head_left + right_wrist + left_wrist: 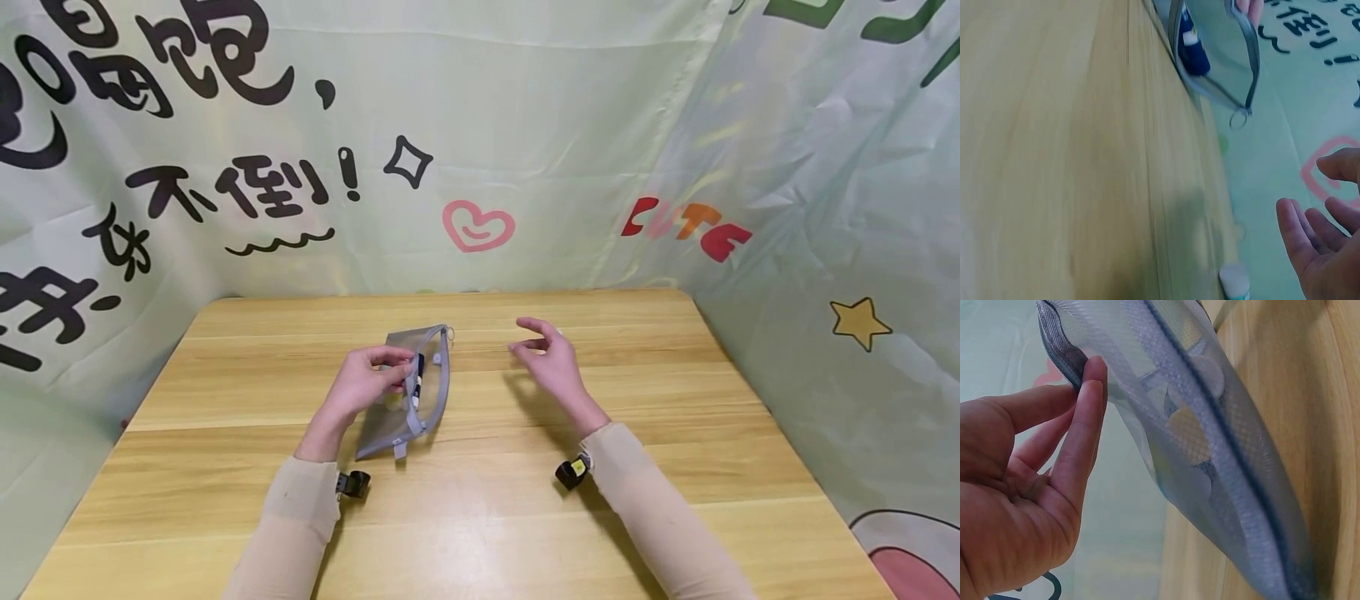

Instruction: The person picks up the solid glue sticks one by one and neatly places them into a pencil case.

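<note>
A grey mesh zip pouch (377,432) stands on the table with its zipped mouth spread apart. My left hand (367,379) pinches one zip edge between thumb and fingers, as the left wrist view (1035,469) also shows. Inside the pouch lies a dark blue tube-like item (1192,53) with a pale band. Through the mesh I see a tan round item (1189,434) and a pale round one (1209,378); their kind is unclear. My right hand (551,360) is raised to the right of the pouch, fingers loosely bent, holding nothing.
Near my right hand, a white-capped item (1235,281) stands at the bottom of the right wrist view, mostly cut off. A metal ring (1238,119) hangs from the pouch's end. The wooden table (480,517) meets a printed cloth (540,125) behind and at both sides.
</note>
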`<state>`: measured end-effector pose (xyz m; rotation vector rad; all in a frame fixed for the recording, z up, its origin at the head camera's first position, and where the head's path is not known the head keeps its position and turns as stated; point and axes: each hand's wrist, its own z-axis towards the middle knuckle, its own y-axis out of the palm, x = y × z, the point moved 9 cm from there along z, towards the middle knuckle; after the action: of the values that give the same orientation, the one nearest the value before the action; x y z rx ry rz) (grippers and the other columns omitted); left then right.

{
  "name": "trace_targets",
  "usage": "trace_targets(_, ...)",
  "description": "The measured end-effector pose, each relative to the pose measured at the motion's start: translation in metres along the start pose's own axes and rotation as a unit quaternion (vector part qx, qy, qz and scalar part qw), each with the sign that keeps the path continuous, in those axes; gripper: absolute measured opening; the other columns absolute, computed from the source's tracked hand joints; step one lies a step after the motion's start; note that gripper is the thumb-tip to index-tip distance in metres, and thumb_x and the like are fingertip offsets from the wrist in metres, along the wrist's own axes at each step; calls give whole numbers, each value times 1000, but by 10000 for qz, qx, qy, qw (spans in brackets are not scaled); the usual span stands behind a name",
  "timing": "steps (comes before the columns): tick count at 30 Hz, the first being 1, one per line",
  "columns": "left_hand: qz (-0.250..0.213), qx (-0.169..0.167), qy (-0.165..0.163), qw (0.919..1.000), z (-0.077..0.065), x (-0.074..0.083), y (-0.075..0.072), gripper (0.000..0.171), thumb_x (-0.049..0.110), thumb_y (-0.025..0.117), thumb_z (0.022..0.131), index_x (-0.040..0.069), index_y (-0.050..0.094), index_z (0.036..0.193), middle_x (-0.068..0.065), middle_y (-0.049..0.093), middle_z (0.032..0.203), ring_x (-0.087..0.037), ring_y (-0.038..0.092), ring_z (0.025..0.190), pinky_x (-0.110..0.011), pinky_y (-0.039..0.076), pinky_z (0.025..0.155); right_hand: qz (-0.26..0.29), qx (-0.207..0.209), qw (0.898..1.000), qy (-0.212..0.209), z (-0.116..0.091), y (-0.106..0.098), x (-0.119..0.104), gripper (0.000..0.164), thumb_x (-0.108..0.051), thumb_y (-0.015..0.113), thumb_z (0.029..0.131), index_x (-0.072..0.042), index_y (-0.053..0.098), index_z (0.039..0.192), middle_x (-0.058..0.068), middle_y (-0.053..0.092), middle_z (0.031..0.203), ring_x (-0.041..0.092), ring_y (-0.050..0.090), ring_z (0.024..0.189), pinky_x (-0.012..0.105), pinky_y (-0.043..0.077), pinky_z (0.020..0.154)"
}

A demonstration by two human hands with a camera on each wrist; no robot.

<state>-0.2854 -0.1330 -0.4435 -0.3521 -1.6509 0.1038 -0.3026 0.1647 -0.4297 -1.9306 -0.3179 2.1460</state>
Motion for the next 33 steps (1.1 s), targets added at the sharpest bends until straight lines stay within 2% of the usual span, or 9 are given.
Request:
trace_targets(4, 7, -8, 30, 10000, 0, 0, 1, 26, 9, 73, 98, 0, 72, 123, -17, 73, 109, -20, 70, 80, -36, 67, 77, -32, 185, 9997, 148, 4, -15, 9, 47, -16, 74, 96, -13, 62, 141, 15, 67, 129, 27, 68, 108, 30, 61, 76)
trace_targets(7, 8, 3, 33, 10000, 0, 0, 0, 26, 9, 73, 98, 0, 72, 123, -17, 73, 107, -19, 70, 80, -36, 67, 77, -137, 292, 9991, 274, 7, -25, 16, 47, -17, 73, 97, -12, 61, 143, 21, 67, 126, 28, 66, 109, 28, 60, 74)
trace_targets(13, 26, 36, 8, 10000, 0, 0, 0, 25, 9, 73, 98, 1, 73, 122, -16, 71, 105, -20, 69, 79, -36, 67, 77, -281, 453, 9980, 350, 14, -42, 26, 49, -16, 72, 98, -9, 59, 144, 21, 60, 139, 30, 63, 114, 17, 54, 73)
trace_targets(17, 28, 28, -8, 10000, 0, 0, 0, 25, 9, 73, 98, 1, 73, 122, -16, 70, 106, -19, 69, 80, -36, 67, 78, -371, 502, 9972, 418, 16, -50, 33, 51, -18, 71, 98, -9, 57, 146, 17, 58, 145, 28, 61, 114, 18, 55, 73)
trace_targets(24, -33, 17, -47, 10000, 1, 0, 1, 25, 8, 74, 98, 1, 73, 122, -16, 68, 107, -19, 69, 79, -37, 67, 79, -479, 401, 9965, 562, 18, -59, 44, 55, -17, 69, 100, -5, 50, 151, 21, 55, 146, 32, 62, 117, 18, 56, 74)
trace_targets(26, -44, 2, -50, 10000, 1, 0, 1, 25, 7, 74, 97, 1, 73, 122, -16, 67, 107, -19, 69, 79, -37, 67, 79, -506, 341, 9963, 610, 20, -59, 46, 58, -16, 68, 99, -3, 48, 152, 21, 52, 150, 33, 61, 119, 19, 57, 75)
trace_targets(33, -3, 10, -9, 10000, 1, 0, 1, 25, 7, 73, 98, 1, 73, 122, -16, 68, 107, -20, 69, 79, -39, 67, 80, -388, -55, 9951, 907, 24, -53, 54, 69, -11, 69, 98, 4, 35, 157, 22, 39, 160, 38, 63, 116, 38, 64, 88)
